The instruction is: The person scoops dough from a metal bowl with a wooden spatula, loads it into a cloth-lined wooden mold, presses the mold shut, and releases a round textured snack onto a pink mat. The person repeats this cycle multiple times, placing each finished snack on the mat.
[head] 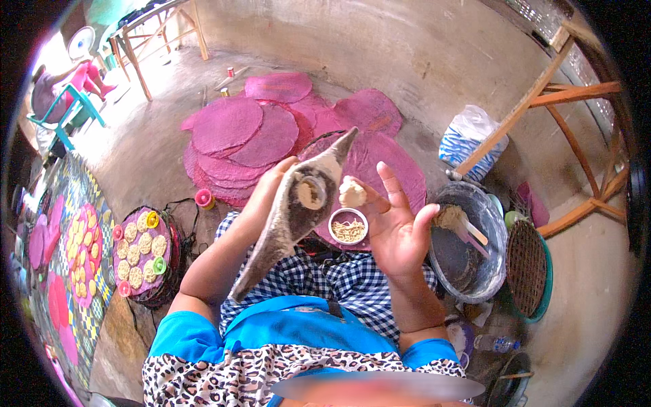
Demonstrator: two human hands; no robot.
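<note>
My left hand (pixel 283 172) grips a worn wooden dough press (pixel 285 231), tilted across my lap. Its round central hole (pixel 311 193) holds pale dough. A lump of pale dough (pixel 352 194) rests at the fingers of my right hand (pixel 402 229), whose thumb and another finger are spread away from it. Just below the lump, a small white round dish (pixel 348 240) contains thin pale dough strands (pixel 349 230). Under the dish is a large round pink sheet (pixel 402 168). My right hand lies beside a grey basin (pixel 468 285) with more dough (pixel 450 217) and a pale-handled tool (pixel 475 232).
Round pink sheets (pixel 229 124) lie stacked ahead on the floor. At left, a tray (pixel 138 252) bears dough rounds and coloured ring moulds. Wooden frame legs (pixel 574 96) and a woven basket (pixel 529 267) stand right. A person (pixel 56 91) sits far left.
</note>
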